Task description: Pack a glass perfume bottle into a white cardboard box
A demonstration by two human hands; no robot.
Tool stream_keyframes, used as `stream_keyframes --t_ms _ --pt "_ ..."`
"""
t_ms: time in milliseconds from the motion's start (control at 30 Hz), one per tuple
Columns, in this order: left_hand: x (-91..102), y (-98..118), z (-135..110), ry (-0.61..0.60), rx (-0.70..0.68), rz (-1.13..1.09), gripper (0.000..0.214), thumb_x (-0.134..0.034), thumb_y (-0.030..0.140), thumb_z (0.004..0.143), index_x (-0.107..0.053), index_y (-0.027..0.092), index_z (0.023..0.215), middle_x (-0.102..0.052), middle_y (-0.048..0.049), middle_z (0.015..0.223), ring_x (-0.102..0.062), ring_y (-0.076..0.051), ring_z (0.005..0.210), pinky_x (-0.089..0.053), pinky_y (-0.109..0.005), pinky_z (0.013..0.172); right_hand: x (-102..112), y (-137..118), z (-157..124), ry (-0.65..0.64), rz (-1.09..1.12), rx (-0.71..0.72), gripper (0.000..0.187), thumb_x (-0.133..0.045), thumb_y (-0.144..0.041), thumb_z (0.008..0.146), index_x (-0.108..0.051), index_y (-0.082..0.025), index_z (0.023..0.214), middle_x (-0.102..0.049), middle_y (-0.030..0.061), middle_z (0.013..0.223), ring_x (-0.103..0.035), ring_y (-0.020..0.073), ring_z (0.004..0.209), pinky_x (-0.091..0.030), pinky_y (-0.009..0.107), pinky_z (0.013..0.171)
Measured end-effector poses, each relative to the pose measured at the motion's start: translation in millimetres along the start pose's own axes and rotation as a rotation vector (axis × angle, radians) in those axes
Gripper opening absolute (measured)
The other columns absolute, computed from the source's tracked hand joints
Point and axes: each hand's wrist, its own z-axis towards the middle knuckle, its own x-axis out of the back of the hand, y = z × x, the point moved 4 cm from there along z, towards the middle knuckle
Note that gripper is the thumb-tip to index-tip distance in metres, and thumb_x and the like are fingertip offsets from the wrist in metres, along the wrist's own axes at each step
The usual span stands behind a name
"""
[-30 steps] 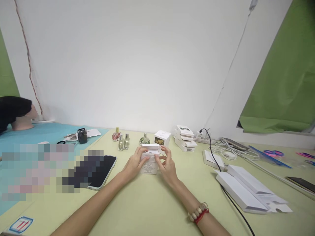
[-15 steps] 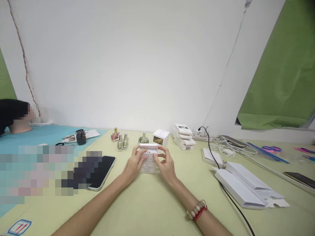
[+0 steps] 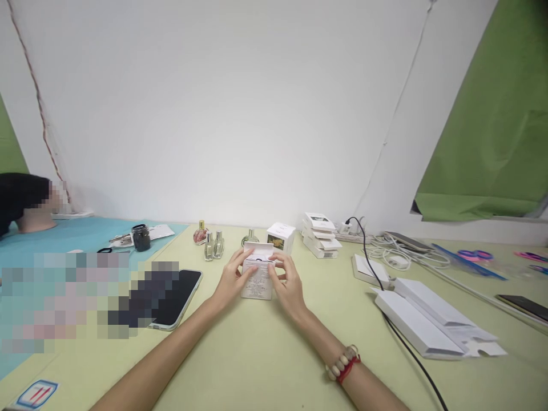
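A small white carton [image 3: 257, 282] with printed text on its near face stands on the table between my hands. Its top flap is raised at the back, and a little of the inside shows at the top edge. My left hand [image 3: 233, 278] grips the carton's left side, thumb on the near face and fingers near the flap. On the other side my right hand [image 3: 287, 283] holds the right edge, its thumb and fingers near the upper corner. Just behind are a green round perfume bottle [image 3: 250, 236] and a closed white box [image 3: 280, 235] with a picture on it.
Two clear bottles [image 3: 213, 246] and a pink bottle [image 3: 200, 234] stand at back left. Stacked white boxes [image 3: 321, 235] are at back right. Flattened cartons [image 3: 422, 325] and a black cable [image 3: 402, 338] lie right. A phone [image 3: 182, 297] lies left, beside a dark jar [image 3: 140, 237].
The carton's top flap has tilted up and back, so more of its inner face shows. My left fingers have shifted slightly at the flap; both hands remain on the carton.
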Motion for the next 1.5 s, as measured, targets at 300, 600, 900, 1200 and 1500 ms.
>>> stream_keyframes --t_ms 300,600,900,1200,1500 --pt "-0.1 -5 -6 -0.053 -0.11 0.15 0.038 -0.038 0.03 0.093 -0.033 0.017 0.128 -0.029 -0.007 0.126 -0.037 -0.01 0.112 -0.042 -0.014 0.082 7 0 0 0.092 -0.009 -0.054 0.045 -0.048 -0.04 0.082 -0.032 -0.025 0.122 -0.052 0.0012 0.107 -0.056 0.0094 0.075 -0.049 0.022 0.066" --pt "-1.8 -1 -8 -0.095 -0.236 0.302 0.026 -0.03 0.027 0.095 -0.041 0.013 0.114 -0.017 -0.0106 0.132 -0.03 -0.012 0.12 -0.034 -0.019 0.096 7 -13 3 0.047 0.059 0.049 0.021 -0.046 -0.034 0.085 -0.053 -0.022 0.1 -0.055 -0.0005 0.103 -0.054 0.0112 0.09 -0.049 0.021 0.073" --pt "-6.6 -3 -10 -0.128 -0.086 0.336 0.033 -0.03 0.035 0.095 -0.032 0.014 0.121 -0.017 -0.0113 0.132 -0.037 -0.011 0.114 -0.04 -0.018 0.086 9 -14 7 0.047 0.061 0.078 0.02 -0.051 -0.032 0.08 -0.056 -0.019 0.094 -0.056 0.004 0.097 -0.055 0.0139 0.085 -0.051 0.026 0.071" --pt "-5.9 5 -12 -0.032 -0.124 0.454 0.032 -0.035 0.033 0.094 -0.035 0.018 0.122 -0.019 -0.0078 0.131 -0.041 -0.01 0.109 -0.043 -0.014 0.073 7 -16 6 -0.011 0.03 0.063 0.022 -0.043 -0.03 0.085 -0.052 -0.022 0.103 -0.054 0.0029 0.105 -0.053 0.013 0.092 -0.05 0.022 0.068" --pt "0.5 28 -4 0.086 -0.255 0.642 0.022 -0.042 0.028 0.09 -0.053 0.017 0.105 -0.025 -0.0057 0.126 -0.038 -0.014 0.108 -0.042 -0.02 0.075 9 -17 6 0.006 0.01 0.166 0.022 -0.05 -0.028 0.08 -0.057 -0.021 0.1 -0.055 0.0026 0.1 -0.054 0.0129 0.089 -0.052 0.022 0.065"
